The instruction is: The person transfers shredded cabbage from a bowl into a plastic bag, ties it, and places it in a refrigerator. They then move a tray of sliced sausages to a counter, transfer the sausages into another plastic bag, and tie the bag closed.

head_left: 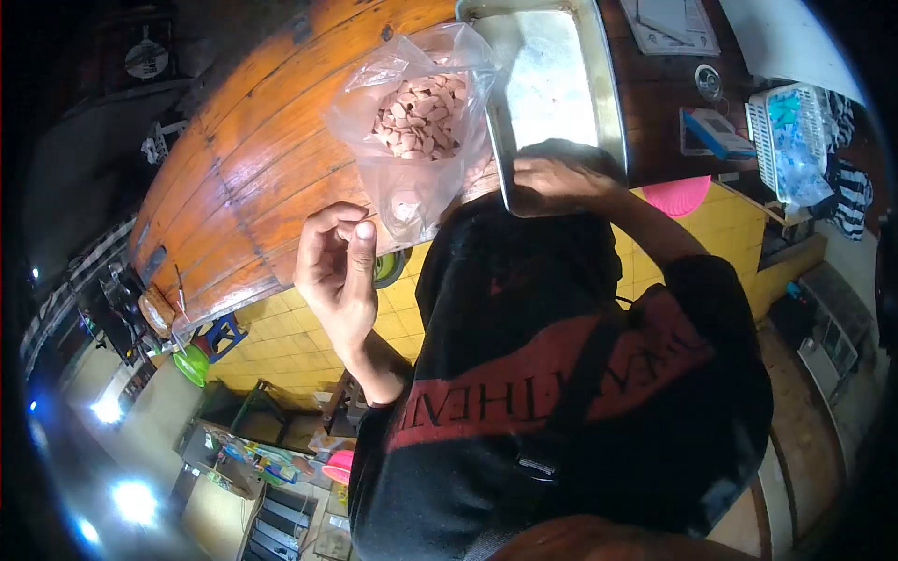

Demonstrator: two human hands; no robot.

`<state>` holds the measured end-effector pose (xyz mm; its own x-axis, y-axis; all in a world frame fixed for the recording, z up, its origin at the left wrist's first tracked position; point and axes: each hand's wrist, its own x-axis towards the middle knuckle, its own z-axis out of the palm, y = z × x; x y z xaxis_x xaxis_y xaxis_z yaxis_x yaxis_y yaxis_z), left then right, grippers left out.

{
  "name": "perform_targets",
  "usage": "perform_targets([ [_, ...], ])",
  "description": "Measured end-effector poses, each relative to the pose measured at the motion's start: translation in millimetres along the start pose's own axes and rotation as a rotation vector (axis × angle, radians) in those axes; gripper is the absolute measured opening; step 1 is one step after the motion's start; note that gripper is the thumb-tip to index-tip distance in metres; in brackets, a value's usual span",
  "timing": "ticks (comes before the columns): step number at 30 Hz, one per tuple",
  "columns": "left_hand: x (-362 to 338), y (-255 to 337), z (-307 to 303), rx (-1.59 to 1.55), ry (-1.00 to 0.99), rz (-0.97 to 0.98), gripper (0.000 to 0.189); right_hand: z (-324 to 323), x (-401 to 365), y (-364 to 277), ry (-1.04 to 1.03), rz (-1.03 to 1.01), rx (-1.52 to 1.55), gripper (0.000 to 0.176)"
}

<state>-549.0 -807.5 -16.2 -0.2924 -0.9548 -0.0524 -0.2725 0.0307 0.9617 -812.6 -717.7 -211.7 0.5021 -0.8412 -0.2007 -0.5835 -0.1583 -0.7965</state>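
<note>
A clear plastic bag (412, 178) full of small pinkish-brown flat pieces (421, 117) stands with its mouth open on the wooden table. My left hand (339, 266) is raised just in front of the bag, its fingers loosely curled and the thumb upright, apart from them. I see nothing in it. To the right of the bag is a rectangular metal tray (612, 93) with a pale, shiny bottom. My right hand (566, 179) lies over the tray's near end with fingers curled together. Shadow and the hand itself hide whatever those fingers hold.
Slatted orange wood of the table (253, 159) stretches left. At the right are a blue-and-white box (718, 134), a white basket (767, 140) with plastic bags and a clipboard (669, 23). Below the table edge, a pink round item (678, 194) shows against yellow tiles (299, 327).
</note>
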Motion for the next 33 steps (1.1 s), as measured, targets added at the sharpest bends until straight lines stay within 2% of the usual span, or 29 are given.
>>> perform_targets([
  [1,-1.1,-5.2,-2.9,-0.001,-0.002,0.002,0.012,-0.1,-1.5,1.3,-0.068,-0.119,0.094,0.029],
  [2,-1.8,-9.0,-5.0,-0.015,0.004,-0.022,0.012,-1.3,-2.1,2.9,-0.067,-0.118,0.091,0.029],
  [5,-1.5,-8.7,-6.1,-0.020,0.018,-0.063,0.012,-6.9,0.6,9.1,-0.092,-0.333,-0.230,0.015],
  [8,0.0,-5.3,-6.1,0.000,0.020,-0.114,0.010,-8.5,5.6,19.2,-0.141,-0.417,-0.329,0.011],
  [11,1.3,-2.8,-1.3,0.013,0.014,-0.186,0.010,1.7,6.6,41.0,-0.149,-0.473,-0.293,0.011],
  [14,1.8,-3.4,3.3,0.082,-0.009,-0.124,0.011,3.3,10.6,41.2,-0.253,-0.443,-0.324,0.011],
  [21,3.0,-1.6,8.7,0.111,-0.027,-0.122,0.011,-9.8,0.5,30.8,-0.250,-0.389,-0.273,0.012],
  [23,3.5,-2.7,8.7,0.128,-0.031,-0.125,0.011,-14.7,-3.5,22.5,-0.267,-0.158,-0.119,0.013],
  [27,4.6,-2.8,9.4,0.124,-0.049,-0.150,0.010,-23.4,-6.3,16.4,-0.171,-0.301,-0.184,0.016],
  [29,4.0,-6.2,8.0,0.112,-0.047,-0.186,0.011,-4.0,4.4,31.0,-0.307,-0.335,-0.319,0.020],
  [30,4.1,-6.5,8.2,0.112,-0.049,-0.185,0.011,-3.0,4.2,30.5,-0.306,-0.334,-0.320,0.020],
  [32,4.2,-6.6,8.4,0.129,-0.045,-0.185,0.012,0.3,2.0,27.7,-0.316,-0.096,-0.190,0.020],
  [33,4.8,-5.8,9.0,0.128,-0.046,-0.184,0.012,-0.4,1.2,23.6,-0.315,-0.094,-0.191,0.020],
])
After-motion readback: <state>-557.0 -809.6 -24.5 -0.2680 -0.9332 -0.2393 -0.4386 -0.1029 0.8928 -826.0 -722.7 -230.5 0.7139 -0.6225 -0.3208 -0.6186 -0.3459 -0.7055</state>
